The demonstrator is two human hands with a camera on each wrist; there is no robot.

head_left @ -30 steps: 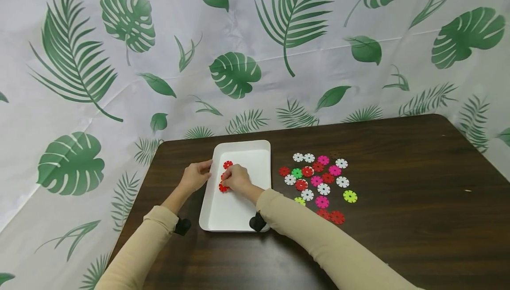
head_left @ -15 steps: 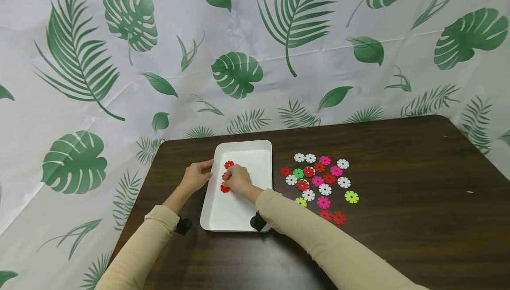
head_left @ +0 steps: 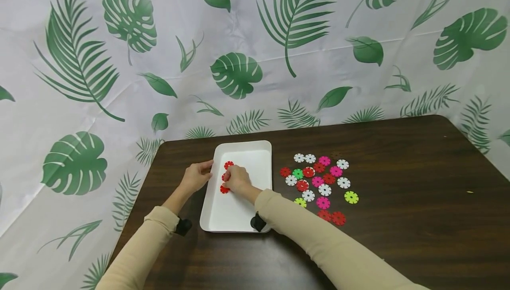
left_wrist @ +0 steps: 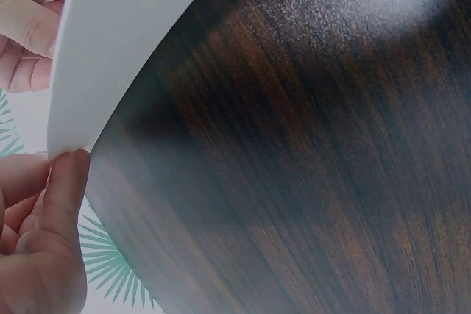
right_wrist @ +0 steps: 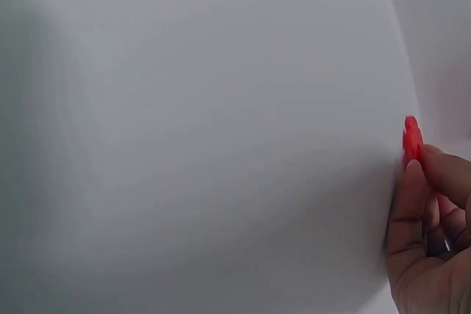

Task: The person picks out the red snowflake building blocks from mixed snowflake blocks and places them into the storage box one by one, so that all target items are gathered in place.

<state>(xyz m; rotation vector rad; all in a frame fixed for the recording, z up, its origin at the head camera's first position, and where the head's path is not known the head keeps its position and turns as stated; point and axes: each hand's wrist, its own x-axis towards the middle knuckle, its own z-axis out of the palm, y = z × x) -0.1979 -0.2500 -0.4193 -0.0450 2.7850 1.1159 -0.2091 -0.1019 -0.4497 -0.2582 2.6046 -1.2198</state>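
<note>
A white rectangular tray lies on the dark wooden table. My left hand pinches its left rim between thumb and fingers, also seen by the left wrist camera. Inside the tray, my right hand has its thumb and finger on a red notched plastic disc, which it pinches at the edge. Along the tray's left side, red discs form a column: a far one, a middle one partly hidden by my fingers, and a near one by my fingertips.
Right of the tray, several loose notched discs are spread on the table, some overlapping: white, pink, red, yellow-green and one green. A leaf-printed cloth hangs behind the table.
The head view shifted slightly early on. Both hands, the tray and the discs otherwise keep their places, with only tiny motion of my right fingers at the red disc.
</note>
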